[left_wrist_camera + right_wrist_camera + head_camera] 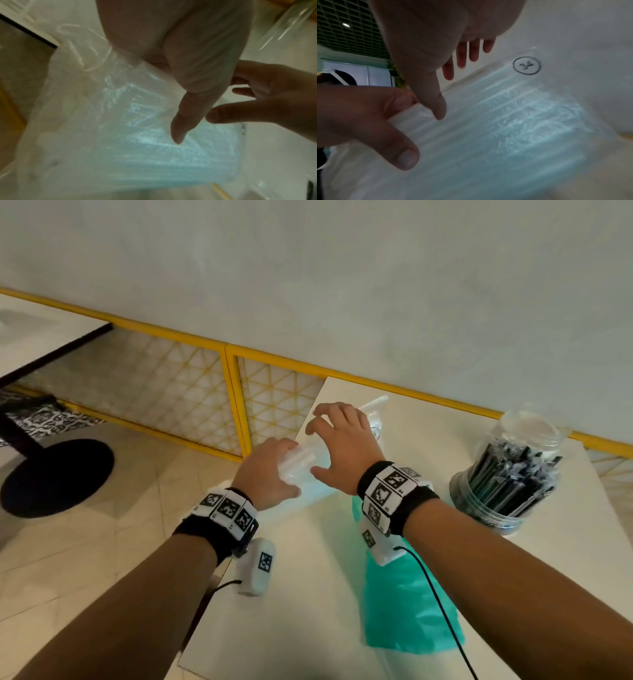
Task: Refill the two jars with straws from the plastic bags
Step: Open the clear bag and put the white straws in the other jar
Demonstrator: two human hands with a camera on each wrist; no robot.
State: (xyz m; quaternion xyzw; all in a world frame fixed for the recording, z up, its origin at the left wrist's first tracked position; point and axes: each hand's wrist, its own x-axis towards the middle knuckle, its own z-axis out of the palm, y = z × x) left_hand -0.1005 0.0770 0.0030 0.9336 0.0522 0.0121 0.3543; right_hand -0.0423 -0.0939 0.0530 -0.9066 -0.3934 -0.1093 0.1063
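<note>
A clear plastic bag of pale straws (pixel 306 459) lies at the far left corner of the white table (pixel 291 594). My left hand (pixel 274 470) grips the bag's near end, the plastic pinched between thumb and fingers; in the right wrist view that left hand (pixel 368 119) holds the bag (pixel 513 128) by its edge. Just above the bag my right hand (pixel 334 446) hovers with fingers spread, holding nothing, its thumb close to the plastic. A clear jar of black straws (pixel 507 477) stands at the right. In the left wrist view the bag (pixel 137 148) fills the frame.
A green plastic bag (pixel 407 604) lies flat on the table under my right forearm. The table's left edge drops to a tiled floor. A yellow-framed lattice rail (pixel 233 398) runs behind. Another table with a black round base (pixel 54 477) stands at the left.
</note>
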